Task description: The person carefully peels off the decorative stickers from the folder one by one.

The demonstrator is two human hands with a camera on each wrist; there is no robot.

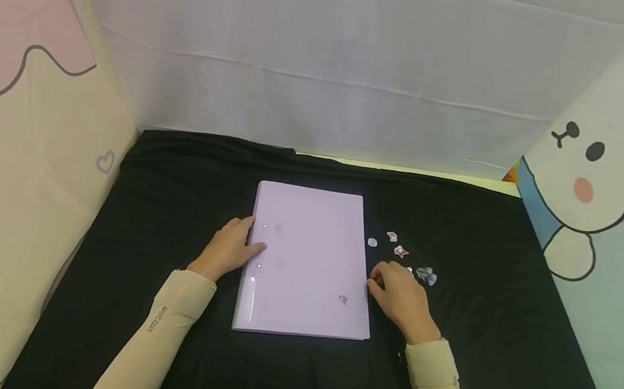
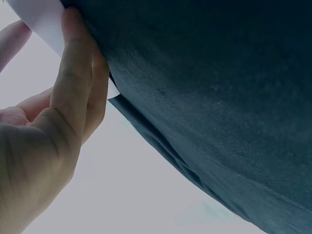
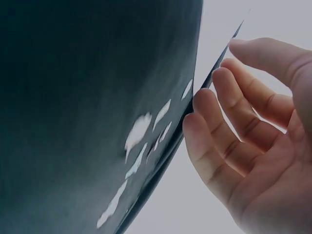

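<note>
A closed lilac ring binder [image 1: 309, 249] lies flat on the black cloth, two small rivets near its spine. A small bluish sticker [image 1: 342, 299] sits on its cover at the lower right. My left hand [image 1: 230, 246] holds the spine edge, thumb over the cover and fingers along the side. In the left wrist view the fingers [image 2: 73, 83] lie against the pale spine [image 2: 41, 22]. At the binder's right edge is my right hand [image 1: 399, 295], its fingers loosely bent. The right wrist view shows nothing held between the thumb and fingers [image 3: 239, 126].
Several small sticker cutouts lie right of the binder, among them a round one [image 1: 372, 242], a pinkish star-shaped one [image 1: 401, 251] and a larger bluish one [image 1: 426, 275]. The black cloth [image 1: 190, 181] covers the table. Printed drapes stand at both sides, a white sheet [image 1: 335, 54] behind.
</note>
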